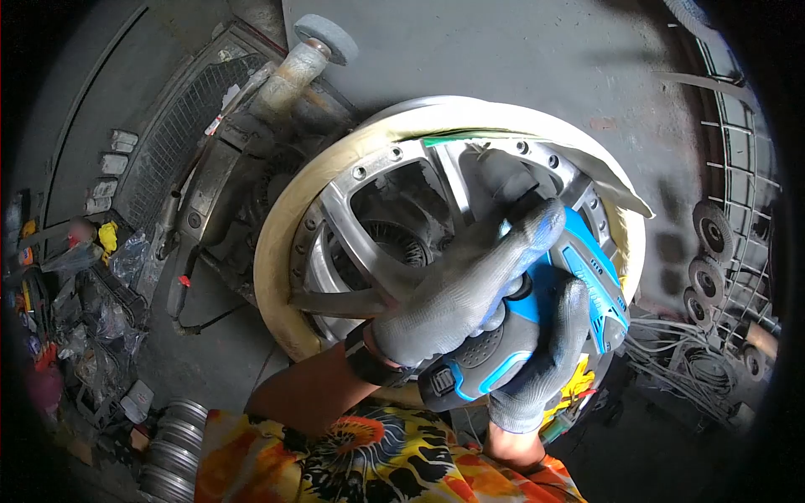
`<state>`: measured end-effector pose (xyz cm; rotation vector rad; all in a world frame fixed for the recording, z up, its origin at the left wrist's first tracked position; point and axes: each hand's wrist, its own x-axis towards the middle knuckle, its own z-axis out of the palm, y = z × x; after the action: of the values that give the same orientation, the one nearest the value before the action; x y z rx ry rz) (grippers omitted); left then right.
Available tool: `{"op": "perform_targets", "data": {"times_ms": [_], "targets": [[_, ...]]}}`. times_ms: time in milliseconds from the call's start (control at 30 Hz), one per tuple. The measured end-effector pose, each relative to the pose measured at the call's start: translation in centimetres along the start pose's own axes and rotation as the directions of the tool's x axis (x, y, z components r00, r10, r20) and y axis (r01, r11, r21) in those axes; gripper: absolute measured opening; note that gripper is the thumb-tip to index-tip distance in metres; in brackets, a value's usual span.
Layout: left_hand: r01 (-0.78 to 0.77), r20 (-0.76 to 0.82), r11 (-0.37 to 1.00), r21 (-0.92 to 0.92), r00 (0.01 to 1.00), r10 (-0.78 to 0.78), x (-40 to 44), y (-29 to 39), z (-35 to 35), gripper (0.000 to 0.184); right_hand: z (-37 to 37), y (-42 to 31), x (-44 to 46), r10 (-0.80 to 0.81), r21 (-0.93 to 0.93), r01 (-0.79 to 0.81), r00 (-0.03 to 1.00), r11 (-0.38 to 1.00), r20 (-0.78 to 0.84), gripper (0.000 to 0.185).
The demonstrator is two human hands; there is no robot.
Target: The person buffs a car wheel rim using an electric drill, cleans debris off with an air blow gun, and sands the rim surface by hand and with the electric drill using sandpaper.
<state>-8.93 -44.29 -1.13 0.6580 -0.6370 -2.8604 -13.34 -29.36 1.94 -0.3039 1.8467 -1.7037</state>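
A blue-and-black cordless drill [591,272] is held over a silver alloy wheel rim [348,205], its front end pointing toward the spokes. My left hand [457,289], in a grey glove, lies across the front and handle, fingers closed round the drill. My right hand [553,356], gloved too, grips it from the rear and lower side. The battery end [453,381] points back toward my body. Pale yellow masking [281,264] covers the outer rim, with a green strip [453,137] at its top edge. The drill's tip is blurred and partly hidden by my left hand.
Left of the wheel stands a machine with a round grinding wheel [327,38]. Stacked metal rims [176,453] and a cluttered pile of bags [96,352] lie at lower left. A wire rack with discs [713,230] and coiled cable [704,373] are at right.
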Motion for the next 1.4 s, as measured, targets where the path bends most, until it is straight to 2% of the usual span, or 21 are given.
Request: {"op": "perform_targets", "data": {"times_ms": [67, 167, 300, 400, 467, 500, 567, 633, 767, 867, 967, 1067, 1167, 1267, 1333, 1367, 1400], "targets": [[-0.021, 0.016, 1.0, 0.018, 1.0, 0.021, 0.0, 0.0, -0.1, 0.036, 0.2, 0.1, 0.1, -0.016, 0.152, 0.015, 1.0, 0.988, 0.008, 0.05], [-0.025, 0.009, 0.999, 0.02, 1.0, 0.025, 0.2, -0.6, -0.4, 0.037, 0.2, 0.6, -0.1, -0.074, 0.251, 0.053, 0.994, 0.967, 0.075, 0.049], [-0.018, 0.006, 1.0, 0.013, 1.0, 0.018, 0.2, -0.9, -0.5, 0.038, -0.4, 1.2, -0.5, -0.07, 0.267, 0.032, 0.989, 0.963, 0.133, 0.049], [-0.008, 0.026, 1.0, 0.0, 1.0, 0.008, 0.1, -0.6, -0.4, 0.039, -0.6, 1.7, 0.5, -0.138, 0.358, 0.069, 0.976, 0.931, 0.171, 0.049], [0.005, 0.047, 1.0, -0.001, 0.999, -0.005, -0.1, -0.2, -0.5, 0.039, 0.3, 1.6, 1.5, -0.299, 0.656, -0.014, 0.882, 0.755, 0.363, 0.05], [0.01, 0.056, 1.0, -0.001, 0.998, -0.01, -0.1, 0.0, -0.5, 0.04, 0.6, 1.3, 1.5, -0.299, 0.656, -0.015, 0.882, 0.755, 0.363, 0.05], [0.018, 0.063, 1.0, 0.0, 0.998, -0.018, -0.3, 0.2, -0.2, 0.04, 1.0, 0.6, 1.4, -0.207, 0.525, 0.001, 0.919, 0.851, 0.334, 0.052], [0.058, -0.015, 0.998, -0.013, 0.998, -0.058, -0.3, 0.2, 0.3, 0.038, 0.7, 0.7, 1.6, -0.215, 0.548, -0.01, 0.914, 0.837, 0.344, 0.052], [0.059, -0.002, 0.998, -0.001, 0.998, -0.059, -0.3, 0.1, 0.0, 0.037, 0.5, 1.0, 1.6, -0.25, 0.602, -0.005, 0.907, 0.799, 0.34, 0.052], [0.057, 0.001, 0.998, 0.006, 0.998, -0.057, -0.1, 0.1, 0.0, 0.036, 0.6, 1.1, 1.4, -0.266, 0.559, 0.045, 0.909, 0.828, 0.32, 0.051], [0.087, -0.009, 0.996, 0.0, 0.996, -0.087, 0.1, 0.2, 0.3, 0.034, 0.7, 0.9, 1.5, -0.245, 0.559, 0.027, 0.915, 0.829, 0.32, 0.049], [0.03, 0.062, 0.999, -0.027, 0.998, -0.028, 0.1, 0.3, 0.3, 0.033, 0.7, 0.7, 1.6, -0.24, 0.577, 0.005, 0.912, 0.817, 0.332, 0.048], [0.02, 0.021, 0.998, 0.056, 1.0, -0.021, 0.2, 0.1, 0.0, 0.034, 0.7, 0.8, 1.7, -0.237, 0.594, -0.022, 0.905, 0.804, 0.353, 0.047], [0.041, 0.004, 0.999, 0.022, 0.999, -0.041, 0.1, -0.3, -0.2, 0.036, 0.6, 1.0, 1.6, -0.241, 0.613, -0.039, 0.898, 0.789, 0.368, 0.048], [0.138, -0.027, 0.99, 0.026, 0.99, -0.137, -0.1, 0.5, 0.2, 0.038, 0.4, 0.9, 1.1, -0.254, 0.619, -0.038, 0.891, 0.784, 0.376, 0.05], [0.137, -0.025, 0.99, 0.025, 0.99, -0.136, 0.1, 0.4, 0.2, 0.038, 0.2, 0.7, 0.2, -0.124, 0.358, 0.06, 0.98, 0.932, 0.158, 0.053], [0.061, 0.01, 0.997, 0.036, 0.998, -0.061, 0.4, 0.1, 0.4, 0.039, 0.2, 0.4, -0.3, -0.064, 0.05, 0.07, 0.993, 0.996, -0.104, 0.056]]}}
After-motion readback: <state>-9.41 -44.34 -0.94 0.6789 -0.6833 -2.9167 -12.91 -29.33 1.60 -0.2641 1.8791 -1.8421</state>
